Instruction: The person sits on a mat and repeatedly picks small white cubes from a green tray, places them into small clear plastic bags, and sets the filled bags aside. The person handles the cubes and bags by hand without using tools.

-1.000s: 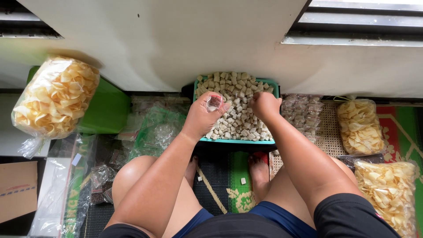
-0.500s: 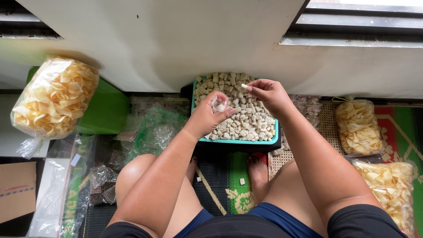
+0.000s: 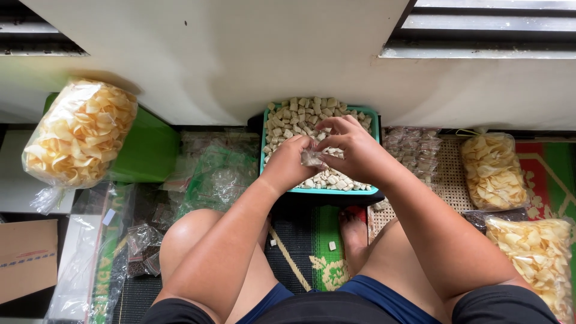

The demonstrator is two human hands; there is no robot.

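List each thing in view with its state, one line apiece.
Left hand: gripping the small clear bag.
Right hand: fingers pinched at the bag's mouth.
Small clear bag: held over the tray.
Teal tray: full of pale cubes.
Big chip bag: filled, lying on the green box.

Arms: bare from the shoulders down, no sleeves in view.
Left hand (image 3: 295, 163): bare, no glove, ring or watch showing.
Right hand (image 3: 354, 150): bare as well; wrist plain.
Shorts (image 3: 312, 297): blue at the leg openings, knees uncovered.
Top (image 3: 336, 312): dark, perhaps black; only a strip shows at the bottom edge.
Foot (image 3: 353, 237): bare, no shoe.
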